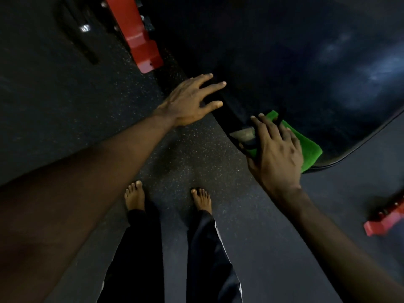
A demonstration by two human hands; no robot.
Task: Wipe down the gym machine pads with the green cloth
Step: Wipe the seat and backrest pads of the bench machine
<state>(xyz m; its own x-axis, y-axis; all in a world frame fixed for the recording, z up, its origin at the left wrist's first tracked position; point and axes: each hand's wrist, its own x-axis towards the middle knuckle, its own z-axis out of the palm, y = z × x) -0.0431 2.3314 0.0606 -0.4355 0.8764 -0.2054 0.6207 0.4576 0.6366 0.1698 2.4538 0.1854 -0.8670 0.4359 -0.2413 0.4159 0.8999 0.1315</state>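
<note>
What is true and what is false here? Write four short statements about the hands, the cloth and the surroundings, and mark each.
1. The right hand lies on the green cloth at the black pad's near edge. True.
2. The left hand holds a spray bottle. False: it holds nothing; its spread fingers reach the pad's edge.
3. The person wears shoes. False: the feet are bare.
4. A red machine part shows at the upper left. True.

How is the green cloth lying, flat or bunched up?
Flat: the green cloth lies smooth against the black pad, pressed under the right hand.
</note>
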